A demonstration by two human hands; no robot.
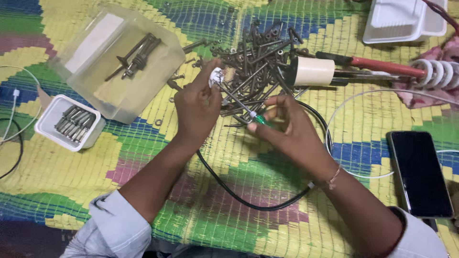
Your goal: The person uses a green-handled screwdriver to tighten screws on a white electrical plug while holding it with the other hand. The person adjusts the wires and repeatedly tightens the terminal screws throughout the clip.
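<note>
at the left edge a small white box [50, 125] holds metal pieces, and above it a clear plastic tub [158, 71] holds a few dark bolts. near the centre the left hand [197, 111] pinches a small white part [216, 76], what it is being hard to tell. just right, the right hand [291, 129] grips a green-handled screwdriver [239, 104] whose tip meets that part, below the bolt pile [260, 52]; a dark phone [420, 173] lies lower right.

We see dull, dark metal bolts [260, 57] on a coarse woven plastic mat [229, 200], beside a glossy black phone [420, 173].
</note>
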